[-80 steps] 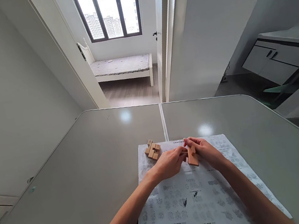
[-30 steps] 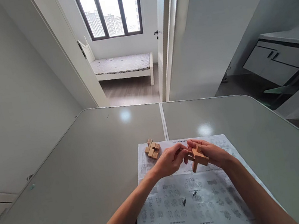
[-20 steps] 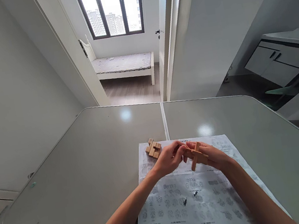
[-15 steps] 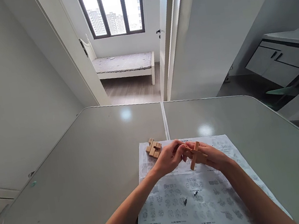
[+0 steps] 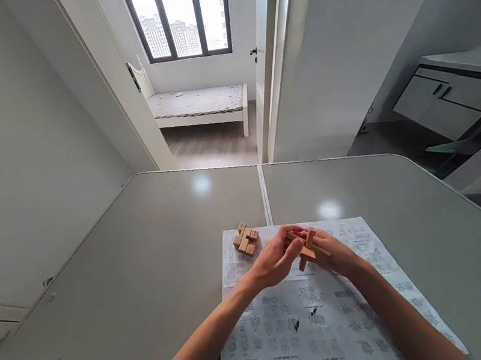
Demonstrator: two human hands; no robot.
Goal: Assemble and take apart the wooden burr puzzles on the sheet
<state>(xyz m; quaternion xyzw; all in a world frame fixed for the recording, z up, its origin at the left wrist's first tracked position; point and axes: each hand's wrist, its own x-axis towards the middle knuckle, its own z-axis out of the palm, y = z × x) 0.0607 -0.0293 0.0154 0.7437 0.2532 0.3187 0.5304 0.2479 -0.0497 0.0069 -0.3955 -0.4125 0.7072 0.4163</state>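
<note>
over the printed sheet (image 5: pixel 338 335), crossed wooden pieces (image 5: pixel 308 251), orange-brown, straight-edged

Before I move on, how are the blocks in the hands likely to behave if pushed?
The held blocks would probably stay stiff, as their wooden edges look straight. Set on the sheet, they seem unlikely to roll, given flat faces and a crosswise shape. They might shift where they cross, since no fastener shows.

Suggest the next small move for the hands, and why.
I'd perhaps turn the crossed blocks slightly in the right hand to check their fit: both hands are on them, and the left hand partly covers one end.
</note>
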